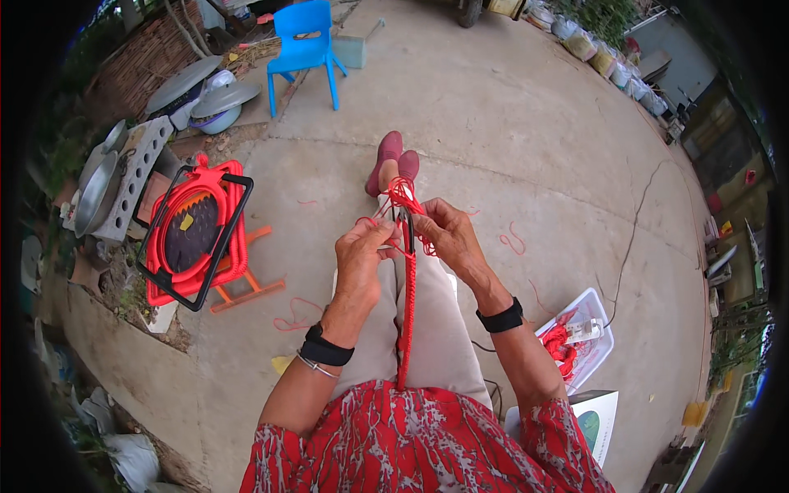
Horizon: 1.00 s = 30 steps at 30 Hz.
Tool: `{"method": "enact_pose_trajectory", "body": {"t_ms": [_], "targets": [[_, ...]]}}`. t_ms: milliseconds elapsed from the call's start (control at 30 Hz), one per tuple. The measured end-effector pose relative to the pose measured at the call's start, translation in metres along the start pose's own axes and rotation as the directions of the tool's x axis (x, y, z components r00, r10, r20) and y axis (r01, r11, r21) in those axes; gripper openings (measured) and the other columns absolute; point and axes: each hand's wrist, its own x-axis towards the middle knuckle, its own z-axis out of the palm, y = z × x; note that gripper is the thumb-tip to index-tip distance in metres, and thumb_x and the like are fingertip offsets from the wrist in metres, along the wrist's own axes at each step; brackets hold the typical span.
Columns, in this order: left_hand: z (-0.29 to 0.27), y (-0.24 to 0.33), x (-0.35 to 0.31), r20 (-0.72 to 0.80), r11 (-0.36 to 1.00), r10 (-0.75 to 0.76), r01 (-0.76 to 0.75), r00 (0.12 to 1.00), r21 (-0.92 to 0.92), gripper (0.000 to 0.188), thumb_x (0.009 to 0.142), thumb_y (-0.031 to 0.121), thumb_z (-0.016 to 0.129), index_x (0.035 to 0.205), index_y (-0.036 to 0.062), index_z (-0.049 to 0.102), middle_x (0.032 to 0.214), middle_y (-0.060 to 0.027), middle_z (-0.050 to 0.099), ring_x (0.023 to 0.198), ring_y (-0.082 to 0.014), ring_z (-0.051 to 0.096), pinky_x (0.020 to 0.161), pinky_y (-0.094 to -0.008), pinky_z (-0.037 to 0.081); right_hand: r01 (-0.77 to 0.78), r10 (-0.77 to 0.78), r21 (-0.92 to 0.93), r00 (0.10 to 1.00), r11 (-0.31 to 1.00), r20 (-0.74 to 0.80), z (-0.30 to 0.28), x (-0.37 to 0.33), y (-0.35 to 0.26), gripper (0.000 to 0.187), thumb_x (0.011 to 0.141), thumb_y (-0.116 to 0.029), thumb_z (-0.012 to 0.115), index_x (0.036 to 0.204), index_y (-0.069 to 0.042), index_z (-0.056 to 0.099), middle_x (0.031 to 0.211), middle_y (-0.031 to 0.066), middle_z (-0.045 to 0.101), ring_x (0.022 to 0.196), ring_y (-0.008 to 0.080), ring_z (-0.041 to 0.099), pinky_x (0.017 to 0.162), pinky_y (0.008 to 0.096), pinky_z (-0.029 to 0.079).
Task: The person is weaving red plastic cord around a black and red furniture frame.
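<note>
My left hand (pixel 362 251) is closed, its thumb and fingers pinching a thin red cord. Closed too, my right hand (pixel 450 238) grips loose strands of red cord (pixel 400 194) beside it. Between the hands is a slim dark piece (pixel 411 234); whether it is a tool or part of the work I cannot tell. From there a braided red strap (pixel 408 312) runs down between my legs to my lap. Fingertips partly hide where cord and strap meet.
At left, a folding stool (pixel 197 230) carries coiled red braid and a black frame. A blue chair (pixel 302 49) stands at the far left. A white basket (pixel 588 345) of red cord sits at right, near a white box (pixel 596 419). Cord scraps (pixel 514 238) lie on the concrete.
</note>
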Motion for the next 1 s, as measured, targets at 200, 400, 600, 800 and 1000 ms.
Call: {"method": "enact_pose_trajectory", "body": {"t_ms": [200,400,600,800,1000], "targets": [[0.004,-0.013,0.000,-0.018,0.995,-0.050,0.048,0.999,-0.092,0.009,0.086,0.010,0.064,0.090,0.0026,0.063,0.081,-0.0039,0.064,0.073,-0.0116,0.060,0.064,-0.0264,0.046,0.072,-0.078,-0.088,0.995,0.994,-0.068,0.000,-0.005,0.011,0.023,0.083,-0.017,0.073,0.095,0.002,0.070,0.080,0.0037,0.059,0.070,0.0100,0.052,0.063,0.0269,0.044],[0.003,-0.007,0.002,0.029,0.996,-0.037,0.039,0.999,-0.076,0.009,0.086,0.007,0.063,0.092,0.0010,0.061,0.081,-0.0043,0.065,0.070,-0.0113,0.059,0.063,-0.0255,0.046,0.019,-0.018,-0.108,1.000,0.994,0.013,0.007,-0.007,-0.009,0.021,0.088,-0.014,0.067,0.098,0.004,0.068,0.082,0.0044,0.061,0.074,0.0134,0.056,0.066,0.0290,0.045],[0.004,-0.012,0.004,0.000,0.998,-0.012,0.012,1.000,-0.056,0.005,0.085,0.001,0.061,0.089,0.0016,0.059,0.079,-0.0034,0.063,0.064,-0.0092,0.057,0.059,-0.0229,0.044,0.140,-0.129,-0.215,0.990,0.967,0.064,0.011,-0.012,-0.004,0.018,0.093,-0.012,0.056,0.099,0.003,0.065,0.080,0.0100,0.062,0.069,0.0150,0.055,0.064,0.0308,0.045],[-0.001,-0.015,0.005,-0.069,0.998,0.047,-0.049,0.997,-0.031,0.010,0.081,-0.001,0.063,0.088,0.0023,0.057,0.078,-0.0035,0.062,0.065,-0.0100,0.055,0.061,-0.0238,0.043,0.227,-0.201,-0.441,0.974,0.868,0.105,0.013,-0.015,-0.019,0.013,0.089,-0.009,0.056,0.088,0.002,0.063,0.067,0.0185,0.058,0.054,0.0295,0.054,0.056,0.0391,0.044],[-0.005,-0.001,-0.003,-0.050,0.988,0.084,-0.090,0.995,-0.129,0.011,0.081,-0.002,0.064,0.088,0.0023,0.057,0.081,-0.0071,0.065,0.068,-0.0129,0.061,0.064,-0.0241,0.049,0.221,-0.222,-0.625,0.972,0.749,0.077,0.001,-0.024,-0.042,0.017,0.088,-0.015,0.059,0.083,0.001,0.066,0.069,0.0184,0.062,0.057,0.0332,0.057,0.055,0.0396,0.044]]}}
